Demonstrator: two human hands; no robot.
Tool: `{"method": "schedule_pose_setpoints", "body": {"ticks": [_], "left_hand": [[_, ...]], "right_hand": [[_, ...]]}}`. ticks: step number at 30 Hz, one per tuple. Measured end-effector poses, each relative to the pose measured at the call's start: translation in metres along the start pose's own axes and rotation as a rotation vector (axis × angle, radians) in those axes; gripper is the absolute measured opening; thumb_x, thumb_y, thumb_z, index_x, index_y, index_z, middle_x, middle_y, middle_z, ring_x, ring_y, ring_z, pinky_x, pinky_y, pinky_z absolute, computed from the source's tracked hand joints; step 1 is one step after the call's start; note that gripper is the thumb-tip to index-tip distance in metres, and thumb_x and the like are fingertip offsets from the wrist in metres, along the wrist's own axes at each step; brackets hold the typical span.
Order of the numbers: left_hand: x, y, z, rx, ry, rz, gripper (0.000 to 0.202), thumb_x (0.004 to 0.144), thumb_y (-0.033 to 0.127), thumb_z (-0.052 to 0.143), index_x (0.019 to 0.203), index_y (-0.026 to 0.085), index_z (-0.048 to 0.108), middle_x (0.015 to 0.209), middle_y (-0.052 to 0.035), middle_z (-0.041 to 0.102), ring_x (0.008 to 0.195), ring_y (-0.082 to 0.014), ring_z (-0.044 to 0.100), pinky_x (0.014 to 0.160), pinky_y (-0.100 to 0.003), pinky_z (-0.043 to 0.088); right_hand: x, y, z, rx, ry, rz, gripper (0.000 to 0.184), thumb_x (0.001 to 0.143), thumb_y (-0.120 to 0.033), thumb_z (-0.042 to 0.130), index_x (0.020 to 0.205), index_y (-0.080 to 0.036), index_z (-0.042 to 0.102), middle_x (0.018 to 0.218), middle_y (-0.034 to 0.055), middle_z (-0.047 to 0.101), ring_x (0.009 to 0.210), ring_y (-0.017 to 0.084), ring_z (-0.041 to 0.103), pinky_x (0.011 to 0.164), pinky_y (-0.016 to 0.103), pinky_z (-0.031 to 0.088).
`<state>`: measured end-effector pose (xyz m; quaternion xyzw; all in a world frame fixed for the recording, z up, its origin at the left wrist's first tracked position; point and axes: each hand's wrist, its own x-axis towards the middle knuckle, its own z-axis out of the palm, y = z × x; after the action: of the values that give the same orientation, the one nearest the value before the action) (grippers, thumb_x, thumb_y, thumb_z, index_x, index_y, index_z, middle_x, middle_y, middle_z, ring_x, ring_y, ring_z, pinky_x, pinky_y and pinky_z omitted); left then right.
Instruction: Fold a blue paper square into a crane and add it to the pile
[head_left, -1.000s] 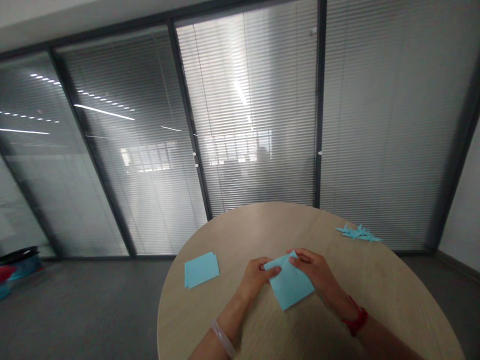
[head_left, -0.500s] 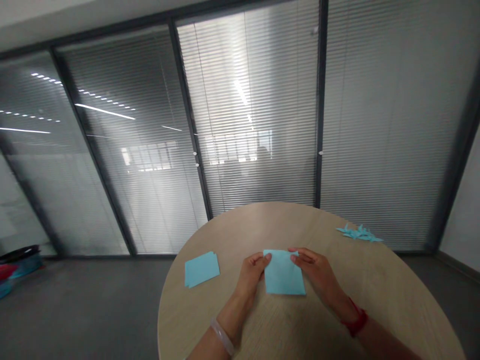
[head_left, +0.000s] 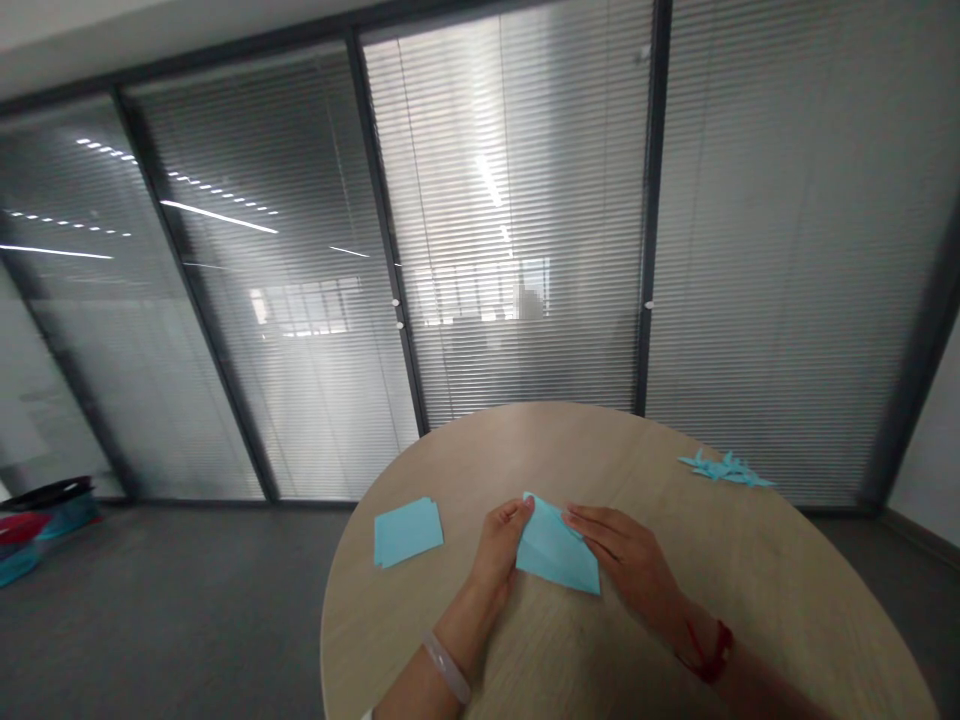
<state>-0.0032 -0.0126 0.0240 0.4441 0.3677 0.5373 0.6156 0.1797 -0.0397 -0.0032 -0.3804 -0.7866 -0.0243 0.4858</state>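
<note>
A light-blue square of paper [head_left: 556, 553] is turned at an angle over the near middle of the round table. My left hand [head_left: 501, 540] pinches its upper left corner, thumb on top. At the upper right edge, my right hand [head_left: 626, 550] has its fingers close together on the paper, where the edge looks folded over; its thumb is mostly hidden. To the left lies a small stack of blue paper sheets [head_left: 409, 532], slightly out of line with one another.
Folded blue paper pieces [head_left: 726, 468] lie in a heap at the right edge of the wooden table [head_left: 540, 440]. Glass partitions with blinds [head_left: 510, 240] stand behind it. Red and black-rimmed blue containers [head_left: 45, 510] are on the floor at far left.
The paper has turned clockwise and its upper right edge has gone from flat to folded over. My right hand has moved slightly left and lower, fingers straighter. My left hand keeps its corner.
</note>
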Motion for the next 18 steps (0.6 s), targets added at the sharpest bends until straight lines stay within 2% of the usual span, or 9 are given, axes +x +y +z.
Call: {"method": "schedule_pose_setpoints", "body": {"ticks": [3,8,18], "left_hand": [[0.0008,0.0008,-0.0013,0.001,-0.003,-0.014,0.047,0.055,0.057,0.076,0.06,0.013,0.062,0.049,0.0027,0.054,0.043,-0.0087,0.044,0.048,-0.022,0.034],[0.0003,0.004,-0.0013,-0.007,-0.004,0.003,0.048,0.053,0.057,0.077,0.06,0.013,0.061,0.049,0.0026,0.054,0.043,-0.0085,0.044,0.047,-0.022,0.034],[0.0011,0.0032,-0.0023,-0.044,-0.052,0.039,0.042,0.057,0.05,0.078,0.062,0.011,0.064,0.053,-0.0002,0.058,0.046,-0.0087,0.046,0.049,-0.021,0.035]], "right_hand": [[0.0,0.0003,0.0003,-0.109,-0.024,-0.141,0.031,0.095,-0.024,0.042,0.117,-0.025,0.063,0.117,0.0068,0.067,0.106,0.02,0.062,0.09,0.038,0.053],[0.0013,-0.0028,-0.0007,-0.203,-0.034,-0.288,0.032,0.095,-0.019,0.041,0.121,-0.024,0.06,0.118,0.0077,0.066,0.112,0.02,0.059,0.092,0.037,0.052],[0.0014,-0.004,-0.0012,-0.279,-0.09,-0.368,0.035,0.095,-0.012,0.037,0.121,-0.02,0.059,0.122,0.0091,0.064,0.115,0.02,0.057,0.093,0.038,0.051]]}}
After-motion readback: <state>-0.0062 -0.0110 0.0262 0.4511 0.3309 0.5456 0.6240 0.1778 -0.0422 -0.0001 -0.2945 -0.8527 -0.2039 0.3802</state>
